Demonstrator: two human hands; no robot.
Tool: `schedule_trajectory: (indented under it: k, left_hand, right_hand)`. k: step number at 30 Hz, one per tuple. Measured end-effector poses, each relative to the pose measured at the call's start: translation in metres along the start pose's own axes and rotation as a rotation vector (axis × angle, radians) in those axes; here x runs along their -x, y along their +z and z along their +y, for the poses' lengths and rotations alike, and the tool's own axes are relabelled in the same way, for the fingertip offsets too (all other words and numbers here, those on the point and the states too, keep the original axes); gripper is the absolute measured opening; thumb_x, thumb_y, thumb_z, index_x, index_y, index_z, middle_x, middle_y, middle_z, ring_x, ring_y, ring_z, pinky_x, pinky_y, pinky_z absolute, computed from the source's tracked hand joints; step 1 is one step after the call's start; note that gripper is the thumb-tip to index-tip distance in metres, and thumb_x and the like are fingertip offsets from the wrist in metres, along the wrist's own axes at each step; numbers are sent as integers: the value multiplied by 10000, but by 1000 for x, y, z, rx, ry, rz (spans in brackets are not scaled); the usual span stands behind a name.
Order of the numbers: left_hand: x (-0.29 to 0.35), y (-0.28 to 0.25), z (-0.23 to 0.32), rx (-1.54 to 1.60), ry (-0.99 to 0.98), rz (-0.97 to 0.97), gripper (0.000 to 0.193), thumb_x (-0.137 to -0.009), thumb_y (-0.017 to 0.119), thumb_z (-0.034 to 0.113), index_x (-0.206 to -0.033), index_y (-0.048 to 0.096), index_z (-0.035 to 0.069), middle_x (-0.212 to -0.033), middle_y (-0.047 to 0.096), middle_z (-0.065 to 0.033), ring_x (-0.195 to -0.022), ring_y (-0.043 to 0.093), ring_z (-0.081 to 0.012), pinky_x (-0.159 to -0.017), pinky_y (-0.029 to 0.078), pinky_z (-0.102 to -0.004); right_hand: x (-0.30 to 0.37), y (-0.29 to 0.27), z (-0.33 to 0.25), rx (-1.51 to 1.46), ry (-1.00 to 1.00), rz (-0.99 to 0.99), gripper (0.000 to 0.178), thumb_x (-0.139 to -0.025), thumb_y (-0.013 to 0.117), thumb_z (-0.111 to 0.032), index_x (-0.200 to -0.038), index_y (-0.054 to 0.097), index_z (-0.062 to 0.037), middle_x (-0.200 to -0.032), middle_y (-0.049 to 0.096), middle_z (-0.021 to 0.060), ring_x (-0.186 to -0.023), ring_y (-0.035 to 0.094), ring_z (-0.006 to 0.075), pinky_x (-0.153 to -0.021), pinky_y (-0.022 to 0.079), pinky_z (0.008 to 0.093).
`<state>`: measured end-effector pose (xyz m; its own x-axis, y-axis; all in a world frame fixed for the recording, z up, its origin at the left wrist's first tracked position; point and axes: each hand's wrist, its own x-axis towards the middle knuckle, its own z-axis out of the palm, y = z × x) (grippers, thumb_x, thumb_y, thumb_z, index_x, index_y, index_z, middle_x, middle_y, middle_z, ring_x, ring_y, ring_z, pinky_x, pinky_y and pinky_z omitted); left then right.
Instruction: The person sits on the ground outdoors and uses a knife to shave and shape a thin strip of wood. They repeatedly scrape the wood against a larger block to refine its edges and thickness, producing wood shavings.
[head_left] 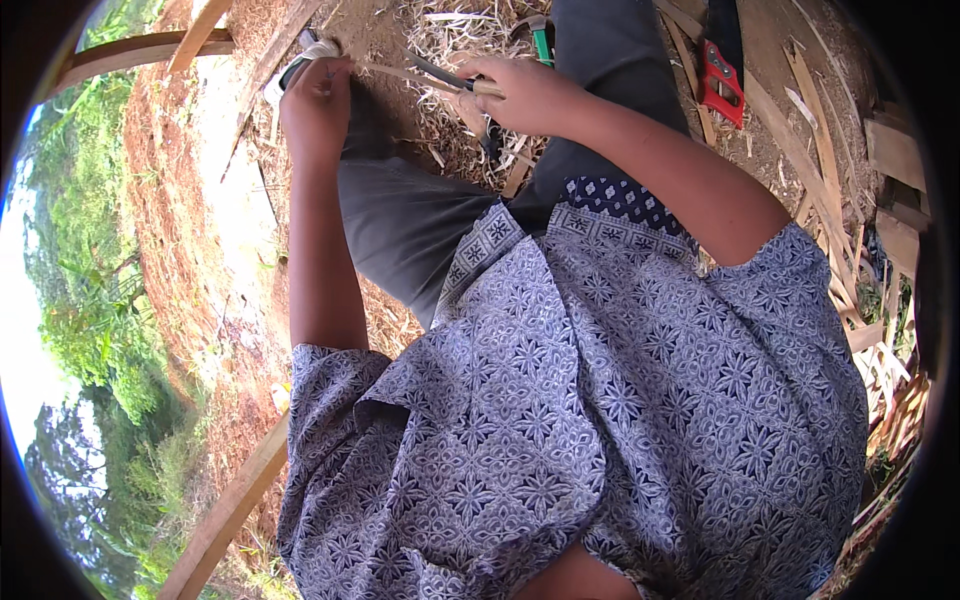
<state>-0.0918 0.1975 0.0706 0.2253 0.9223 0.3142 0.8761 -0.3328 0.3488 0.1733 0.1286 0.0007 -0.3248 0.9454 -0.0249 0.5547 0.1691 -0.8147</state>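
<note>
Over my left lower leg, my left hand [318,98] is closed, pinching one end of a thin pale wooden strip [405,75]. The strip runs across to my right hand [525,95], which is wrapped round the light handle of a knife [432,70]. Its dark blade points away to the upper left, just above the strip. Whether my right fingers also grip the strip is hidden. A pale looped piece [322,48] shows just beyond my left fingertips. Below my right hand lies a dark object [490,142] whose kind I cannot make out.
Curled shavings [450,40] cover the ground between my legs. A green-handled tool [543,45] lies beside my right leg. Farther right are a red-handled saw [722,88] and several wooden slats [815,120]. Wooden poles [225,515] stand at left, before a grassy slope.
</note>
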Motion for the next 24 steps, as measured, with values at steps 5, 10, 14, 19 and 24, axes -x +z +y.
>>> schedule_trajectory:
  k: [5, 10, 14, 19, 24]
  left_hand:
    - [0, 9, 9, 21, 94, 50, 87, -895, 736, 144, -944, 759, 76, -895, 736, -107, -737, 723, -258, -670, 544, -369]
    - [-2, 16, 7, 29, 127, 111, 96, -881, 748, 155, -927, 754, 70, -854, 730, -124, -695, 706, -271, -632, 528, -370]
    - [-3, 20, 8, 56, 88, 116, 95, -873, 748, 158, -916, 749, 73, -846, 723, -115, -662, 690, -272, -611, 513, -371]
    - [-5, 25, 11, 87, 127, 164, 85, -875, 738, 156, -908, 745, 79, -836, 707, -107, -662, 685, -267, -610, 513, -372]
    - [-9, 28, 22, 103, 175, 212, 73, -877, 730, 147, -914, 748, 86, -839, 702, -107, -676, 688, -264, -621, 520, -368]
  right_hand:
    - [-23, 3, -24, -39, -62, 36, 415, -933, 612, -203, -1338, 623, -116, -995, 750, 182, -917, 733, 365, -821, 582, 468]
    - [-25, 7, -26, -34, -61, 42, 399, -936, 604, -188, -1327, 625, -112, -958, 748, 182, -868, 737, 349, -774, 585, 465]
    - [-26, -1, -31, 66, -46, 32, 396, -972, 584, -197, -1365, 609, -146, -852, 732, 144, -736, 722, 283, -687, 563, 428]
    - [-30, -11, -35, -14, -19, 54, 395, -983, 566, -218, -1370, 608, -151, -818, 726, 120, -708, 719, 257, -667, 556, 407]
    - [-26, 6, -17, 39, 73, 51, 350, -990, 538, -211, -1314, 634, -120, -826, 730, 94, -702, 717, 233, -681, 562, 417]
